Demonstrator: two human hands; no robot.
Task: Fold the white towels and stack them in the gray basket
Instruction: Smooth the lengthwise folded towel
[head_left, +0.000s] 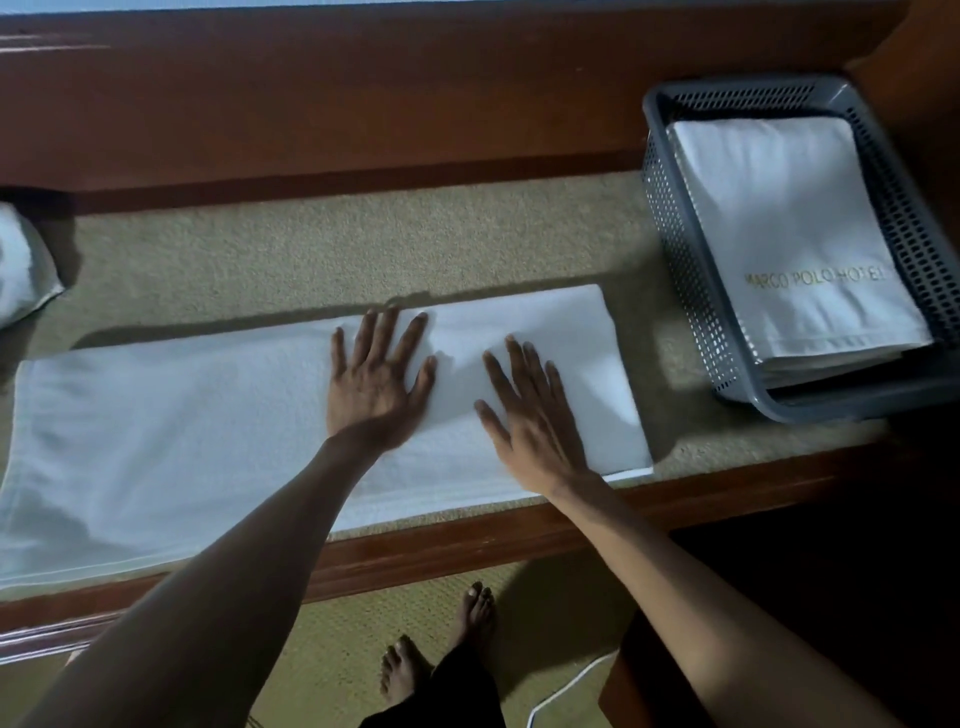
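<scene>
A long white towel (171, 441) lies flat on a carpeted ledge, and its right end looks folded over itself. My left hand (376, 376) presses flat on the towel near its middle, fingers spread. Just to the right, my right hand (527, 415) rests flat on the doubled part, fingers straight. The gray basket (675, 228) stands at the right of the ledge. Folded white towels (789, 228) are stacked inside it, the top one showing gold lettering.
A wooden rail (467, 540) edges the ledge in front, with a wooden wall (337, 104) behind. Another white cloth (21, 265) lies at the far left. My bare feet (441, 644) and a white cable (566, 686) are on the floor below.
</scene>
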